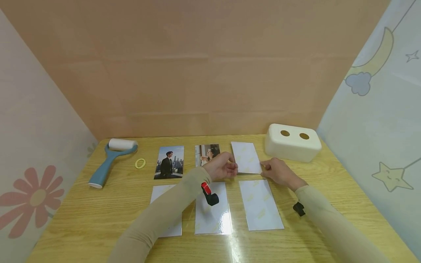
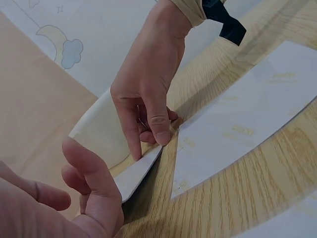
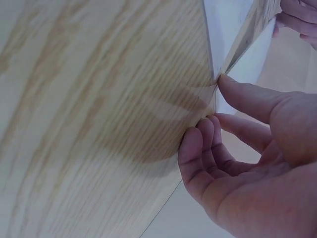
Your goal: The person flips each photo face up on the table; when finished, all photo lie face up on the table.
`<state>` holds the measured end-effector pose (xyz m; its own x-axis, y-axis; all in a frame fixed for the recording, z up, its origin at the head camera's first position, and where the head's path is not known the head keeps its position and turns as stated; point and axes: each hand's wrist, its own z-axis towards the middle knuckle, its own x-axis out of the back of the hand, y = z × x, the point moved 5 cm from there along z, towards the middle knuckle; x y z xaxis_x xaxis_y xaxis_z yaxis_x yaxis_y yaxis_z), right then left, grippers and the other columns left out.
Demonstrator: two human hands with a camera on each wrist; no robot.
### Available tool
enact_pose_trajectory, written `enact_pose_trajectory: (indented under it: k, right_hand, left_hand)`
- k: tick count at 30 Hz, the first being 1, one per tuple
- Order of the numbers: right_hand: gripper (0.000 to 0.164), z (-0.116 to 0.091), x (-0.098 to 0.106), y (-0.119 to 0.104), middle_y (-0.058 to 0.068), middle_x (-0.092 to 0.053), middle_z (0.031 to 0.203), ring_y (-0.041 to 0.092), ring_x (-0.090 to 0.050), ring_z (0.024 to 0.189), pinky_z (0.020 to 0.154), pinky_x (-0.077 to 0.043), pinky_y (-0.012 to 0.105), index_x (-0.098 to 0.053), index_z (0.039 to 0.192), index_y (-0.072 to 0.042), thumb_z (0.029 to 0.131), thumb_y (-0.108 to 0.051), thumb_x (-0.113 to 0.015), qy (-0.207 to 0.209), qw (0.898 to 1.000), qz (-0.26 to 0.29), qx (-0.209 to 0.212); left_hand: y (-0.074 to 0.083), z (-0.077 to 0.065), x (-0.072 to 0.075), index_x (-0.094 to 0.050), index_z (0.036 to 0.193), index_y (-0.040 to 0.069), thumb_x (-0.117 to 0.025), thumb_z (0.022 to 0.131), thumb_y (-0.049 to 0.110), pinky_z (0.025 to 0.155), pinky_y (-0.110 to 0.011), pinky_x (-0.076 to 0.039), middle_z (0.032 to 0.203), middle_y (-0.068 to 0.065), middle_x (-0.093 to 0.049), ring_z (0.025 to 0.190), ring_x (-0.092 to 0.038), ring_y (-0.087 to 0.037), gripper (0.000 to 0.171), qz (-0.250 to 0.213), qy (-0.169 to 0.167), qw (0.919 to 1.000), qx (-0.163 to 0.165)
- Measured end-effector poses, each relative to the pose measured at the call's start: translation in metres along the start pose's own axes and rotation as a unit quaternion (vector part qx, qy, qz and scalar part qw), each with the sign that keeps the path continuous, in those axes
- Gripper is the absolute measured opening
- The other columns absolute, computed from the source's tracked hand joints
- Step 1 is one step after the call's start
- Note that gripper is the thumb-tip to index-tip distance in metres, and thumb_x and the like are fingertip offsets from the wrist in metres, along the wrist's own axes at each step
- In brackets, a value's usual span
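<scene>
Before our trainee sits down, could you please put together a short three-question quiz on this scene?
1. How many photos lie picture side up on the table?
2. True or false: the yellow ring lies nearer to the blue-handled roller than to the white box.
3. Which thing does the right hand grip with its fingers: (a) the yellow ring, (b) the blue-handled roller, (c) the white card nearest the white box?
Key: 1. Two. 2. True. 3. c.

Head view looks forward and down; close wrist views share the fingers (image 2: 158, 121).
</scene>
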<state>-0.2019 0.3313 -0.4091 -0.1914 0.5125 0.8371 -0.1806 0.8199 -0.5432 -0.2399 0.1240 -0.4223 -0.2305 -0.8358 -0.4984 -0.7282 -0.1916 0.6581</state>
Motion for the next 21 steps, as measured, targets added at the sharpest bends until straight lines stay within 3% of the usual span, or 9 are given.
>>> enact_pose_trajectory:
  k: [5, 6, 8, 9, 10, 12, 13, 16, 21]
  right_hand:
    - [0.041, 0.0, 0.001, -0.001, 0.001, -0.044, 0.068, 0.011, -0.032, 0.057, 0.057, -0.031, 0.027, -0.062, 0.125, 0.016, 0.091, -0.005, -0.07, -0.008, 1.0, -0.008, -0.008]
    - [0.039, 0.0, 0.001, -0.002, 0.0, -0.045, 0.07, 0.012, -0.034, 0.059, 0.058, -0.032, 0.028, -0.063, 0.123, 0.016, 0.091, -0.005, -0.07, -0.006, 1.0, -0.01, -0.008]
    - [0.02, 0.001, 0.002, -0.005, -0.001, -0.041, 0.069, 0.013, -0.035, 0.06, 0.06, -0.032, 0.029, -0.068, 0.105, 0.011, 0.092, -0.004, -0.066, -0.004, 1.0, -0.014, -0.007]
    - [0.011, 0.001, 0.002, -0.007, -0.001, -0.04, 0.068, 0.013, -0.035, 0.059, 0.06, -0.032, 0.029, -0.066, 0.092, 0.007, 0.093, -0.004, -0.064, -0.001, 1.0, -0.016, -0.003]
    - [0.013, 0.001, 0.003, -0.009, -0.001, -0.037, 0.066, 0.013, -0.034, 0.058, 0.059, -0.031, 0.029, -0.06, 0.081, 0.002, 0.093, -0.003, -0.061, 0.004, 1.0, -0.015, -0.003]
    - [0.029, 0.001, 0.003, -0.011, -0.002, -0.033, 0.061, 0.013, -0.033, 0.055, 0.057, -0.03, 0.029, -0.046, 0.069, -0.005, 0.095, -0.003, -0.056, 0.012, 1.0, -0.012, -0.003]
    - [0.034, 0.002, 0.003, -0.012, -0.003, -0.03, 0.059, 0.013, -0.032, 0.054, 0.056, -0.03, 0.028, -0.039, 0.066, -0.008, 0.097, -0.003, -0.053, 0.017, 1.0, -0.005, -0.008]
    - [0.041, 0.001, 0.004, -0.013, -0.004, -0.034, 0.056, 0.014, -0.035, 0.052, 0.054, -0.032, 0.029, -0.041, 0.063, -0.013, 0.103, -0.011, -0.049, 0.029, 0.999, 0.016, -0.033]
    - [0.044, 0.002, 0.003, -0.012, 0.001, -0.041, 0.057, 0.017, -0.037, 0.052, 0.055, -0.036, 0.033, -0.051, 0.066, -0.008, 0.107, -0.025, -0.05, 0.031, 0.997, 0.033, -0.06]
  left_hand:
    - [0.0, 0.001, -0.003, -0.044, 0.112, 0.002, -0.043, 0.09, -0.002, 0.056, -0.024, -0.046, 0.075, -0.008, -0.049, 0.064, -0.047, -0.018, 0.022, 0.024, -0.013, 0.9996, -0.006]
    - [-0.001, 0.001, -0.003, -0.045, 0.106, 0.001, -0.043, 0.09, -0.002, 0.055, -0.024, -0.045, 0.074, -0.007, -0.048, 0.063, -0.046, -0.017, 0.016, 0.027, -0.016, 0.9995, -0.005]
    - [-0.001, 0.002, -0.005, -0.047, 0.095, 0.001, -0.043, 0.092, 0.0, 0.053, -0.023, -0.042, 0.073, -0.005, -0.045, 0.062, -0.044, -0.015, 0.005, 0.036, -0.022, 0.9991, -0.003]
    - [-0.001, 0.003, -0.006, -0.047, 0.092, 0.001, -0.043, 0.093, 0.001, 0.052, -0.022, -0.041, 0.073, -0.005, -0.044, 0.061, -0.042, -0.014, 0.004, 0.041, -0.024, 0.9989, -0.002]
    - [-0.001, 0.004, -0.007, -0.048, 0.09, 0.001, -0.043, 0.094, 0.002, 0.052, -0.022, -0.039, 0.072, -0.004, -0.043, 0.06, -0.04, -0.014, 0.006, 0.046, -0.026, 0.9986, -0.001]
    - [-0.001, 0.006, -0.007, -0.05, 0.088, 0.001, -0.044, 0.096, 0.004, 0.051, -0.022, -0.038, 0.072, -0.004, -0.042, 0.059, -0.039, -0.013, 0.01, 0.059, -0.025, 0.998, -0.002]
    - [-0.001, 0.007, -0.008, -0.051, 0.088, 0.002, -0.044, 0.097, 0.005, 0.051, -0.022, -0.037, 0.072, -0.003, -0.042, 0.059, -0.038, -0.013, 0.012, 0.068, -0.025, 0.9973, -0.004]
    - [0.001, 0.01, -0.009, -0.055, 0.09, 0.002, -0.046, 0.098, 0.006, 0.052, -0.023, -0.037, 0.072, -0.004, -0.043, 0.059, -0.038, -0.014, 0.012, 0.091, -0.018, 0.9956, -0.017]
    - [0.002, 0.015, -0.011, -0.058, 0.092, 0.002, -0.047, 0.099, 0.008, 0.06, -0.027, -0.049, 0.081, -0.008, -0.051, 0.065, -0.05, -0.018, 0.015, 0.101, -0.014, 0.994, -0.041]
